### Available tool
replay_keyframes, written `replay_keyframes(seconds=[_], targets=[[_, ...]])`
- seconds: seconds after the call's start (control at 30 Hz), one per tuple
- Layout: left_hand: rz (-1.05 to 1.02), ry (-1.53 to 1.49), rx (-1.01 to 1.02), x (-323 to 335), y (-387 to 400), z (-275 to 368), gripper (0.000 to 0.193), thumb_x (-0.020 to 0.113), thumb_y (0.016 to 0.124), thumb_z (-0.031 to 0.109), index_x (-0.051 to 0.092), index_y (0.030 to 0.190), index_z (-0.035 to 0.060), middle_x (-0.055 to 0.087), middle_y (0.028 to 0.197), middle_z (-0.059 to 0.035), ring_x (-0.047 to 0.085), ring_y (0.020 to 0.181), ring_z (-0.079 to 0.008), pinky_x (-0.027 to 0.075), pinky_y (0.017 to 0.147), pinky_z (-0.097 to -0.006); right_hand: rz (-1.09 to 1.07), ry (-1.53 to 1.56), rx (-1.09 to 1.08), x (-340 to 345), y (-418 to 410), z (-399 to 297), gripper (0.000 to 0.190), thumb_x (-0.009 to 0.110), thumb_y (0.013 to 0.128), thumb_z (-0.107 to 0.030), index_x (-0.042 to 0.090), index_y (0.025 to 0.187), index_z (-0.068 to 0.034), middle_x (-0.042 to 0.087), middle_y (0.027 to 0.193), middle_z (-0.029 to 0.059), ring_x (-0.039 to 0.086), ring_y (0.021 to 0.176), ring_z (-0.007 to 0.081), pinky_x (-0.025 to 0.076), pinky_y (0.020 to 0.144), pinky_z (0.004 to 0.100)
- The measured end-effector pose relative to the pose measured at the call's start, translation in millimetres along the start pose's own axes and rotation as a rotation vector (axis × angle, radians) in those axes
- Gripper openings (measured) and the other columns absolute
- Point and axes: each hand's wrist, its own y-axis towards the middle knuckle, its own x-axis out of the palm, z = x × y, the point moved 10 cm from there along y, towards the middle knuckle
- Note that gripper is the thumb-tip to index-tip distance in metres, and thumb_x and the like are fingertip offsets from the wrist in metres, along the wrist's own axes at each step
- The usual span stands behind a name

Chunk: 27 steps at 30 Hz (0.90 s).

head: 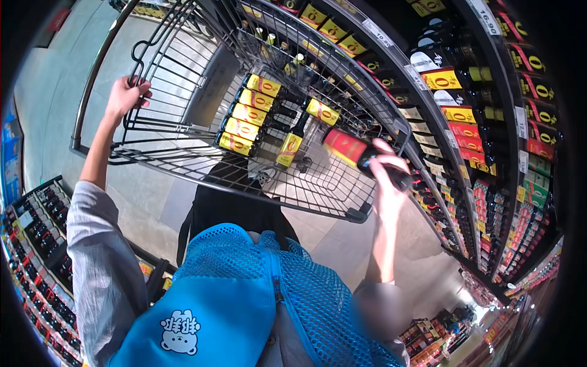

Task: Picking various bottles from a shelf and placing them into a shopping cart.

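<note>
A wire shopping cart [293, 195] stands before me. My left hand [128, 95] grips its black wire frame close to the handle. Over the opposite end of the cart, my right hand [387, 169] holds a dark bottle [346, 147] with a red and yellow label. The bottle is tilted with its neck towards me and is slightly blurred. Inside the cart, several dark bottles with yellow labels [254, 113] lie side by side in a row. Two more lie apart from the row, one yellow-labelled bottle [290, 149] slanted and another bottle [322, 111] beside the cart's far wall.
A tall store shelf [458, 105] packed with labelled bottles runs along the right, very near the cart. Price tags [485, 17] line its edges. Another bottle display [43, 229] stands at the lower left. Tiled floor [59, 91] shows left of the cart.
</note>
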Motion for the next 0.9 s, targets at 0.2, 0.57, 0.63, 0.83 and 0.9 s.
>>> replay_keyframes(seconds=[0.2,0.57,0.63,0.83,0.9], targets=[[-0.007,0.012,0.029,12.1,1.6,12.3,0.018,0.065,0.086,0.018,0.06,0.085,0.0008,0.066,0.073,-0.0077,0.062,0.054,-0.0112,0.047,0.045,-0.0235,0.189,0.018,0.514,-21.3,-31.0,197.5,0.017,0.069,0.069,0.006,0.064,0.084,-0.002,0.066,0.1,0.0136,0.062,0.095,0.0226,0.047,0.087,0.034],[0.031,-0.018,0.022,8.8,-2.1,4.6,0.019,0.065,0.085,0.015,0.06,0.086,-0.0032,0.064,0.072,-0.0069,0.06,0.056,-0.0099,0.05,0.05,-0.0237,0.333,0.966,1.187,40.9,-11.4,351.4,0.033,0.049,0.081,-0.01,0.055,0.109,0.005,0.057,0.122,0.0219,0.05,0.117,0.0432,0.031,0.096,0.0736],[0.024,-0.025,-0.022,5.6,-8.5,3.4,0.018,0.065,0.085,0.013,0.06,0.087,-0.0042,0.064,0.072,-0.0067,0.061,0.06,-0.0102,0.051,0.052,-0.0242,0.297,1.147,1.27,94.1,9.6,353.0,0.042,0.047,0.082,-0.01,0.052,0.122,0.002,0.053,0.129,0.0192,0.047,0.122,0.0408,0.027,0.102,0.0706],[0.0,-0.072,-0.01,7.1,-5.9,0.0,0.012,0.063,0.087,0.008,0.059,0.089,-0.0033,0.063,0.076,-0.0064,0.061,0.069,-0.0103,0.051,0.057,-0.0232,0.534,1.199,1.427,165.7,65.6,407.5,0.044,0.045,0.082,-0.016,0.054,0.121,0.003,0.055,0.127,0.0193,0.048,0.121,0.0398,0.031,0.105,0.0646],[-0.01,-0.073,-0.024,5.3,-6.2,0.7,0.013,0.064,0.087,0.008,0.059,0.09,-0.004,0.063,0.076,-0.0064,0.061,0.069,-0.0102,0.051,0.059,-0.0237,0.616,1.193,1.509,188.3,73.9,410.6,0.044,0.044,0.083,-0.017,0.054,0.121,0.004,0.056,0.125,0.0201,0.049,0.119,0.041,0.033,0.103,0.0639]])
